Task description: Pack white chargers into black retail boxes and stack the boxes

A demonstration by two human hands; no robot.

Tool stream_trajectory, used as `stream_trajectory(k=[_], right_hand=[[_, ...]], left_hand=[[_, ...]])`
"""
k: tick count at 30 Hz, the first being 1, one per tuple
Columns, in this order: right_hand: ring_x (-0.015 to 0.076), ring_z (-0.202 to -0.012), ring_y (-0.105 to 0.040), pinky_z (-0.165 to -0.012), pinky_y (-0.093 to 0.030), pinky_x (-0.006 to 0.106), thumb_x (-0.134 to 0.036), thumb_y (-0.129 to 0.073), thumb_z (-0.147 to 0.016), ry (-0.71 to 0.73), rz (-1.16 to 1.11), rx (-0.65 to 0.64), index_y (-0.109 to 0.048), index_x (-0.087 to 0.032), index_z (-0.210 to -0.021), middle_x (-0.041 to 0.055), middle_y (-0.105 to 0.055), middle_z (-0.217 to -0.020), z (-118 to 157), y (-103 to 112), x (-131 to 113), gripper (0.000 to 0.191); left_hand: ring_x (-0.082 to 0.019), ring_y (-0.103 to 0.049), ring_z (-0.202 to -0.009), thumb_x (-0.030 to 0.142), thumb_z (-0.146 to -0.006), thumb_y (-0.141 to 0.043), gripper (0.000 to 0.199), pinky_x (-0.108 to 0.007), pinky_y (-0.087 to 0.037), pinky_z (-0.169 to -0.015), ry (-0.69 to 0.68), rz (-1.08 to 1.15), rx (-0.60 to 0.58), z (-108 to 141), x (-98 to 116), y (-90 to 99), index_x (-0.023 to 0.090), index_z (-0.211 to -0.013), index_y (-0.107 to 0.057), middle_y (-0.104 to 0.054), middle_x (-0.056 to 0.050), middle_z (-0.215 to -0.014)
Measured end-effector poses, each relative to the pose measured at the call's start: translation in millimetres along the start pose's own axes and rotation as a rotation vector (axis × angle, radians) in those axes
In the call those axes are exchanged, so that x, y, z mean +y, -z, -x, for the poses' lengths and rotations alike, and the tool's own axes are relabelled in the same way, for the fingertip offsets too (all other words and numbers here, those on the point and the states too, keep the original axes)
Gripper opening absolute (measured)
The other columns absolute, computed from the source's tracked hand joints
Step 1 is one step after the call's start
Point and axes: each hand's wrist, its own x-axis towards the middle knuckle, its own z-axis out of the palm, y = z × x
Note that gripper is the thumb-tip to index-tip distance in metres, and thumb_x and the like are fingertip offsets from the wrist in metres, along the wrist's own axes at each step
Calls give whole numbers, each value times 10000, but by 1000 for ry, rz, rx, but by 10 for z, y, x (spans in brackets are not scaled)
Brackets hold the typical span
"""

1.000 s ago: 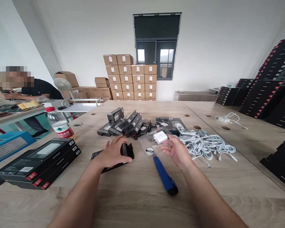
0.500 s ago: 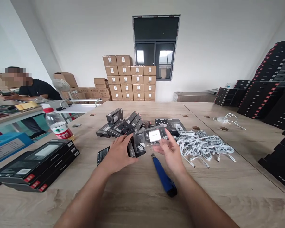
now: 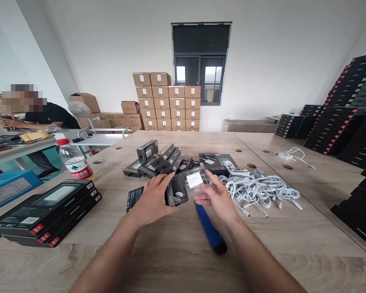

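My left hand [image 3: 152,199] is closed around a small black box [image 3: 172,195] at the middle of the table. Pinched in the fingers of my right hand [image 3: 218,200] is a clear plastic tray [image 3: 205,176] with a white charger [image 3: 194,180] in it. The tray's left part lies over or inside the box; which of the two I cannot tell. A round white mark [image 3: 179,195] shows in its dark left part. Just below my right fingers, a blue-handled utility knife [image 3: 210,230] lies on the table. Another black box [image 3: 134,198] is partly hidden behind my left hand.
Several black boxes [image 3: 161,160] lie heaped beyond my hands. Coiled white cables [image 3: 259,187] spread to the right. Stacked black boxes [image 3: 55,207] and a bottle [image 3: 75,158] stand at left. Tall black stacks [image 3: 332,126] line the right side. A person [image 3: 49,114] sits at another table.
My right hand has brought the tray with the white charger a little left and down, closer against the black box. The tray is now more tilted. My left hand has barely moved.
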Motion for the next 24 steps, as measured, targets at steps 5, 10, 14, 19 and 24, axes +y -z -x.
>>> stream_trajectory(k=[5, 10, 14, 19, 24], right_hand=[[223, -795, -761, -718, -615, 351, -532, -668, -842, -56, -226, -226, -389, -299, -1504, 37, -757, -947, 21, -42, 8, 756], [161, -760, -711, -619, -600, 253, -374, -828, -735, -80, -162, -258, -616, -243, -1269, 13, -735, -882, 62, 26, 1, 589], [165, -705, -709, -568, -585, 235, -332, -873, -667, -130, -33, -411, -702, -185, -1082, 31, -729, -828, 143, -3, 6, 472], [144, -519, -659, -538, -562, 272, -365, -767, -770, 121, -21, -175, -648, -220, -1206, -24, -696, -695, 200, -31, -166, 475], [141, -543, -614, -585, -506, 269, -469, -635, -908, 482, 274, 60, -705, -226, -1063, -25, -646, -610, 235, 41, -323, 297]], left_hand=[[-354, -375, -1378, 423, -671, -796, 995, -507, -331, -1145, 11, 108, 3, 13, 68, 63, 290, -1525, -304, -438, -98, -1450], [-326, -403, -1376, 414, -682, -808, 993, -460, -370, -1140, -43, 223, -31, 36, 128, 152, 326, -1525, -291, -420, -78, -1472], [-344, -394, -1397, 400, -666, -833, 1010, -468, -366, -1155, -134, 288, -43, 64, 220, 136, 329, -1528, -311, -425, -80, -1496], [-337, -319, -1471, 419, -691, -847, 1151, -474, -323, -1192, -160, 638, 90, 102, 340, -7, 335, -1583, -124, -272, -95, -1626], [-335, -303, -1484, 429, -683, -866, 1271, -518, -291, -1200, -172, 947, 92, 109, 412, -243, 342, -1586, 24, -246, -132, -1634]])
